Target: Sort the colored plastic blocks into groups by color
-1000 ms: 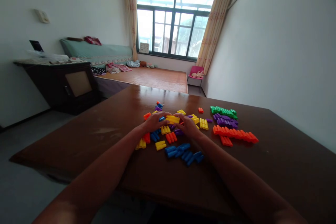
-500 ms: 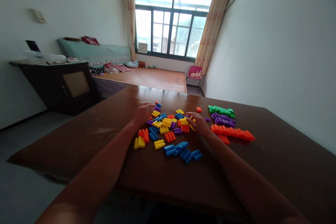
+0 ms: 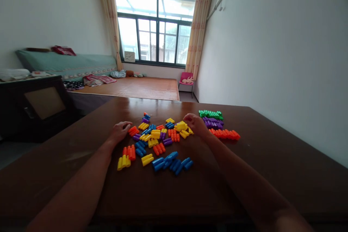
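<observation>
Over the left side of a scattered pile of plastic blocks, my left hand (image 3: 121, 131) rests with fingers stretched out, beside an orange block (image 3: 133, 131). My right hand (image 3: 195, 124) is at the pile's far right, its fingers curled in; what they hold, if anything, is hidden. Just left of it lie several yellow blocks (image 3: 181, 127). The blocks look like short tubes joined side by side. Nearer to me is a group of blue blocks (image 3: 171, 161), with a yellow block (image 3: 147, 159) to its left.
Right of the pile lie a green row (image 3: 211, 115), a purple row (image 3: 213, 123) and an orange row (image 3: 225, 134) of blocks on the brown table (image 3: 261, 174). Behind the table stand a bed (image 3: 146, 87) and a pink chair (image 3: 186, 79). A dark cabinet (image 3: 29, 98) is at left.
The view has swung to the right. My left hand has drawn away from the pile's far blocks to its left side. My right hand has moved off the yellow blocks, farther out, fingers now curled.
</observation>
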A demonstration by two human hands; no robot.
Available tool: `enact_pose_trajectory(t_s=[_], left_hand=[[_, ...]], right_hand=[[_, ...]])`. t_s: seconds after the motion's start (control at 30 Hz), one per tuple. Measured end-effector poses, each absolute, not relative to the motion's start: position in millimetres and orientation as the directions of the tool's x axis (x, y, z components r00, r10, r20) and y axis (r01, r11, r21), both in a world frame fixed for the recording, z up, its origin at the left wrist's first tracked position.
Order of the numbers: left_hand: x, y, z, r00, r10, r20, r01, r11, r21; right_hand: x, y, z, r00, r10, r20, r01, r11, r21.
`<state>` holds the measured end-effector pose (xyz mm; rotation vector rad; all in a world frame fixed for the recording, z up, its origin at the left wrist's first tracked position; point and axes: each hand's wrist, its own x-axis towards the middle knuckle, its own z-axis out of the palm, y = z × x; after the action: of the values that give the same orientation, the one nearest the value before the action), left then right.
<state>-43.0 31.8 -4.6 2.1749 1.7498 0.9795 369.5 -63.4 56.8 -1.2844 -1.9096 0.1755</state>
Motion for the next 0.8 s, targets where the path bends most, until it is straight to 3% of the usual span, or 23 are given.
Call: enact_pose_trajectory(t_s=[0.23, 0.3, 0.37, 0.5, 0.63, 0.8], left_hand=[[-40, 36, -2, 0.095, 0.934, 0.344, 0.832, -0.264, 0.487], [-38, 36, -1, 0.094, 0.939, 0.330, 0.838, -0.254, 0.484], [-37, 35, 0, 0.089, 0.948, 0.307, 0.846, -0.235, 0.479], [-38, 33, 0, 0.073, 0.956, 0.286, 0.845, -0.212, 0.492], [-41, 29, 2, 0.047, 0.952, 0.302, 0.815, -0.211, 0.540], [-43, 26, 5, 0.038, 0.961, 0.274, 0.791, -0.197, 0.580]], right_hand=[[507, -84, 77, 0.263, 0.762, 0.592, 0.780, 0.193, -0.595], [506, -92, 74, 0.194, 0.802, 0.565, 0.775, 0.227, -0.589], [482, -97, 66, 0.001, 0.856, 0.516, 0.772, 0.328, -0.545], [410, -92, 46, -0.361, 0.835, 0.414, 0.794, 0.509, -0.334], [362, -80, 33, -0.407, 0.856, 0.319, 0.863, 0.475, -0.172], [374, -72, 53, -0.387, 0.809, 0.443, 0.842, 0.505, -0.188]])
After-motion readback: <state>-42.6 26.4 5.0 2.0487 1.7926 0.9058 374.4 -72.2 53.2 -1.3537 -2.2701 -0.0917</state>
